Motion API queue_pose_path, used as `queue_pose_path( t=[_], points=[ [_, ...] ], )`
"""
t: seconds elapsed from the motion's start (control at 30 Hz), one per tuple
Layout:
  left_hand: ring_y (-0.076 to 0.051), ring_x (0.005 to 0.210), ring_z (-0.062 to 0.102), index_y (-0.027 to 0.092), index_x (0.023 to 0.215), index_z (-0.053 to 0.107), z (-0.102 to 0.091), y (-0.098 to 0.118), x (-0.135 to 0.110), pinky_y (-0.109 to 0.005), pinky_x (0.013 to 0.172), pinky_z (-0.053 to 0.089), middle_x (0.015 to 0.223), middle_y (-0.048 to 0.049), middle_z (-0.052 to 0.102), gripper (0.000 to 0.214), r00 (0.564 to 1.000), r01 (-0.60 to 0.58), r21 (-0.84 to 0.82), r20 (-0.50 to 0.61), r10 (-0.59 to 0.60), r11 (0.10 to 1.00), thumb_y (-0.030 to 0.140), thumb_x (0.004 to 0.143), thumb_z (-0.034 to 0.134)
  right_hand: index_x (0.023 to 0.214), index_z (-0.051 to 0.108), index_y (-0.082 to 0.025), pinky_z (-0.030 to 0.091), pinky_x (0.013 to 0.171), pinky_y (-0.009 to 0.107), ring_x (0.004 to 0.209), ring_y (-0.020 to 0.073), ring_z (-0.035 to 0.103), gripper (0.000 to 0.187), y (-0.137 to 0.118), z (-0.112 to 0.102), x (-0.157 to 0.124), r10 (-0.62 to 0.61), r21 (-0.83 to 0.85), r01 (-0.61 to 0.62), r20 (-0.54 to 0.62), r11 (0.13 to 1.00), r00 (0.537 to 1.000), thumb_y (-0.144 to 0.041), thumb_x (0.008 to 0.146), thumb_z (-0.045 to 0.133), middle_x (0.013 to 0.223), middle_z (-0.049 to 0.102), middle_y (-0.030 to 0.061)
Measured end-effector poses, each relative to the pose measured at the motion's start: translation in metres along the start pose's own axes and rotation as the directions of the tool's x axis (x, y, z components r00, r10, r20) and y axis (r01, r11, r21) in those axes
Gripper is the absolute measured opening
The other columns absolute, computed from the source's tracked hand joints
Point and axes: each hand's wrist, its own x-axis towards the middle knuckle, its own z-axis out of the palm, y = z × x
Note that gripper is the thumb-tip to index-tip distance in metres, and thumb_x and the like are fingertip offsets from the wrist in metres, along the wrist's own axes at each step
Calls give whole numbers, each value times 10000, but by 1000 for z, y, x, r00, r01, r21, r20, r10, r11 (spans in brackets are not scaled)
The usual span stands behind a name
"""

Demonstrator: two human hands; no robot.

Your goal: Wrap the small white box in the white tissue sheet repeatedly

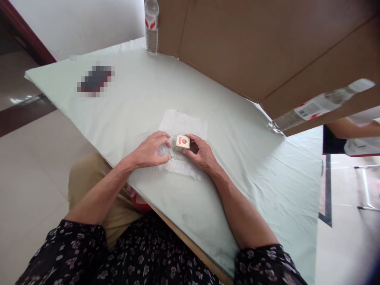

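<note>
A small cream box (181,143) with a red mark sits on a sheet of clear bubble wrap (181,164), which lies over a white paper sheet (184,122) on the pale green table (237,158). My right hand (200,152) grips the box from its right side, fingers curled round it. My left hand (151,150) rests on the bubble wrap just left of the box, fingers pinching the wrap's edge against it.
A big cardboard box (267,43) stands at the table's back right. One water bottle (151,25) stands at the back; another (320,106) is at the right by the cardboard. A blurred dark object (95,80) lies far left. Another person's arm (350,128) shows at right.
</note>
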Motion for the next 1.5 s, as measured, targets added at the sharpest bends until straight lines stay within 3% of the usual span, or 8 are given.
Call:
queue_pose_path(
  t=[0.3,0.57,0.77,0.9,1.0,1.07,1.2,1.5],
  points=[
    [-425,1543,231,194,1041,649,6,11,-17,-593,1224,287,1658,-145,293,307,967,-163,230,231,109,959,194,736,678,1321,612,-263,499,1013,486,1198,299,649,522,0,-2,2,-14,6,14,23,1000,1000,-395,826,715,1286,717,92],
    [-305,1353,548,201,825,651,11,16,-12,-492,1091,483,1512,-131,536,96,991,-120,96,-44,124,988,154,839,567,1321,625,-267,475,1052,522,1220,319,640,554,0,-2,1,7,20,-7,28,1000,1000,-444,809,738,1291,710,99],
    [-239,1112,687,206,792,611,17,19,-2,-352,839,575,1226,-97,730,86,967,25,-216,-244,-78,976,273,843,596,1392,564,-320,489,1073,503,1309,295,604,591,-17,-40,2,83,367,-131,146,921,986,-649,902,575,1441,616,84],
    [-227,1034,693,203,777,610,18,23,5,-255,613,487,1175,-86,752,114,956,96,-253,-247,-160,963,303,829,598,1298,633,-315,462,1094,510,1329,324,576,634,-37,-53,1,61,153,-97,228,983,972,-602,750,775,1419,628,66],
    [-225,1004,691,203,789,617,14,24,9,-271,639,487,1148,-84,755,138,952,131,-229,-243,-186,965,326,839,582,1056,697,-269,494,1017,483,1186,304,646,338,-40,-41,1,82,10,-84,100,996,992,-447,776,762,1309,688,73],
    [-235,1006,687,209,881,641,9,23,11,-319,739,528,1155,-83,747,167,964,132,-182,-207,-169,974,358,817,603,877,676,-247,502,984,457,1117,277,670,155,-36,-31,3,73,42,-73,23,996,997,-393,826,686,1235,717,71],
    [-262,1077,666,221,1095,651,3,24,19,-406,946,524,1222,-79,717,385,986,105,-76,-120,-114,991,381,745,665,793,644,-234,479,1006,436,1145,265,665,168,-26,-24,9,62,157,-58,-21,986,998,-397,809,683,1218,719,78],
    [-217,908,694,192,813,682,16,26,42,-322,768,525,1105,-70,774,185,941,224,-280,-186,-282,934,358,815,602,771,633,-217,498,897,372,963,229,684,263,-25,-15,14,137,266,-125,-26,956,990,-470,814,688,1056,763,66]
  ],
)
